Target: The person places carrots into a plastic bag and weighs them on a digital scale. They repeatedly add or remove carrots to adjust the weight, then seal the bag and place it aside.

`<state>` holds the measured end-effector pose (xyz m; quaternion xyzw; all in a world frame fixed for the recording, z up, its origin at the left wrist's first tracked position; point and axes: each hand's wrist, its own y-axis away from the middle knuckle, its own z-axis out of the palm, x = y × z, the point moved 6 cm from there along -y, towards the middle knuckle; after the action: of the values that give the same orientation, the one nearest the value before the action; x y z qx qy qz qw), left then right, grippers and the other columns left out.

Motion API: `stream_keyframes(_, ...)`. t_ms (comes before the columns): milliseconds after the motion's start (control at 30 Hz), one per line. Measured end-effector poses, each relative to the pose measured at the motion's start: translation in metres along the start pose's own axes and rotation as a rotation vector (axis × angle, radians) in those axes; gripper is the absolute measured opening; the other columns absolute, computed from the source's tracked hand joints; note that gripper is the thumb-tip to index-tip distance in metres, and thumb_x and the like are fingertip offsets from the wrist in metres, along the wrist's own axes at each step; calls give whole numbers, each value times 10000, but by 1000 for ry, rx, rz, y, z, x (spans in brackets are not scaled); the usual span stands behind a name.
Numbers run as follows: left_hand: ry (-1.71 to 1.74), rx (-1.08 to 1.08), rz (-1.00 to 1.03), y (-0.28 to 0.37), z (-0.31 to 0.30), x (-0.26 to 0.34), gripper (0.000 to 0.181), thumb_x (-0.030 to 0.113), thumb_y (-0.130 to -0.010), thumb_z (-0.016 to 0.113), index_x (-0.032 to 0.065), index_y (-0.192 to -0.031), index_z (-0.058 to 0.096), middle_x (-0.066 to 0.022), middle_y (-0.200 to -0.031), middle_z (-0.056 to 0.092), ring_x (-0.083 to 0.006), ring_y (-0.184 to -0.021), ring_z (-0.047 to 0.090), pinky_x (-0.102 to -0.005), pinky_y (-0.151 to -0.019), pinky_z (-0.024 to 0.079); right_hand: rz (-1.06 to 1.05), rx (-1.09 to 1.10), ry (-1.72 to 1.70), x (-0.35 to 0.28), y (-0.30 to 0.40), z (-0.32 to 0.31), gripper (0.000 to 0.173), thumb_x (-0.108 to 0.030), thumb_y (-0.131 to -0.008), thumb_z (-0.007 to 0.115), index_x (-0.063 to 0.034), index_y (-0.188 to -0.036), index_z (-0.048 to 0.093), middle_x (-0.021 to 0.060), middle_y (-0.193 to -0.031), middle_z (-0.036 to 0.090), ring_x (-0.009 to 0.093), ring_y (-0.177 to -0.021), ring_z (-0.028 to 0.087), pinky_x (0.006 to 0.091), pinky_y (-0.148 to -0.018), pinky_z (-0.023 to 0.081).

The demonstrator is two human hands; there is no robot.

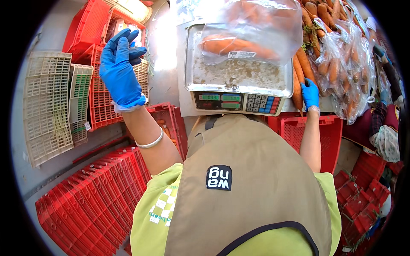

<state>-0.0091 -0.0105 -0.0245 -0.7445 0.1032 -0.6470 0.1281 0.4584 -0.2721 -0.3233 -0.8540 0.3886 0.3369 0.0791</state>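
Observation:
My left hand, in a blue glove, is raised left of the scale, near the red crates. Its fingers are loosely bent and apart, with nothing visible in them. My right hand, also gloved, touches a long carrot at the scale's right edge; whether it grips the carrot cannot be told. A digital scale with a dirty metal pan stands before me. A clear plastic bag of carrots lies on the pan, bearing a printed label. More bagged carrots show behind it.
Loose carrots and bagged carrots are heaped at right. Red crates and beige crates stand at left, with a row of stacked red crates below. A red crate sits under my right arm. Other people's gloved hands show at far right.

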Motion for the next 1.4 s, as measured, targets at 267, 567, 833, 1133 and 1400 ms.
stream_keyframes(267,-1,-62,-90,-22,50,-14,281,180,-916,549,48,-1165,545,-57,-1048,632,-84,-689,581,-184,-589,429,-22,36,87,-20,-2,-8,363,-208,-782,651,0,-1076,610,207,-1033,626,327,-967,609,370,-832,475)
stream_keyframes(567,88,-237,-55,-68,127,-19,350,139,-892,591,35,-1214,504,-79,-1176,563,-164,-1024,551,-284,-870,446,54,-164,295,-60,-10,-30,331,-203,-813,634,-22,-1091,619,190,-1044,633,301,-964,616,357,-840,472)
stream_keyframes(833,61,-591,188,-33,180,-1,822,155,-741,727,35,-1412,268,-127,-1425,333,-225,-1317,310,-362,-1102,210,-397,23,-311,-211,-111,-88,211,-74,-856,531,-29,-1026,648,175,-1020,641,243,-921,622,337,-817,480)
stream_keyframes(1133,-351,-928,195,-14,173,-42,1008,153,-608,745,65,-1446,192,-210,-1492,120,-373,-1384,121,-455,-1112,167,21,119,-28,-107,-227,-133,249,-151,-826,586,4,-1013,639,167,-953,664,249,-881,641,333,-778,497)
stream_keyframes(1400,-250,-804,-19,-16,157,-83,967,42,-625,698,58,-1445,185,-208,-1486,142,-347,-1386,135,-408,-1115,170,-430,104,128,-241,-224,-84,165,-152,-853,572,-63,-964,656,160,-923,648,294,-880,629,340,-764,491)
